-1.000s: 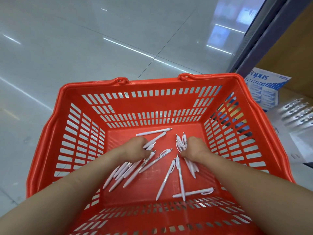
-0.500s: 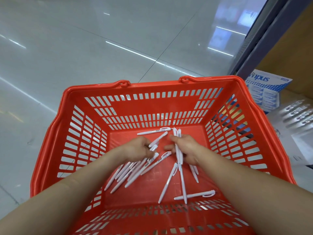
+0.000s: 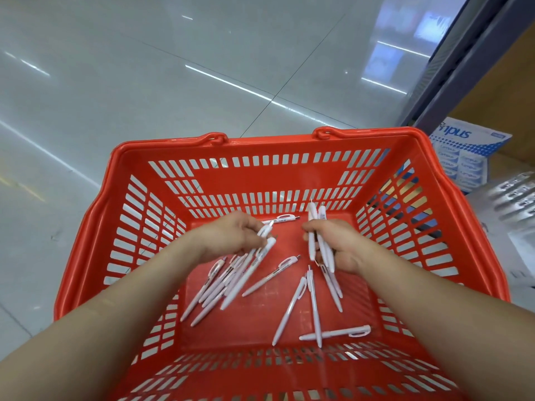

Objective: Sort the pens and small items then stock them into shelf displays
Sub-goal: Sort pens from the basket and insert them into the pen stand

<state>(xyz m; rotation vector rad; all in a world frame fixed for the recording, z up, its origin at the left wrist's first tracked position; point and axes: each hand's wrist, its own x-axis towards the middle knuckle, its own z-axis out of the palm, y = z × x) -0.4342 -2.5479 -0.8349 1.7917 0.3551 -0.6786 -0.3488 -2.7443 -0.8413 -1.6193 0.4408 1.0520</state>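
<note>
1. Gripping a small bundle of white pens (image 3: 315, 224), the right hand (image 3: 341, 247) holds them with their long axes running near to far and their tips toward the far wall of the red basket (image 3: 260, 143).
2. Left hand (image 3: 228, 238), fingers curled, clasps the far ends of a fan of pens (image 3: 246, 274); their long axes slant from far right to near left.
3. Loose pens (image 3: 289, 308) lie scattered on the basket bottom, mostly lengthwise; one crosswise pen (image 3: 335, 333) lies close to the near wall.
4. Glossy pale floor tiles (image 3: 144, 82) show beyond the basket; a blue-and-white box (image 3: 463, 151) sits on a wooden shelf (image 3: 498, 91) at right.
</note>
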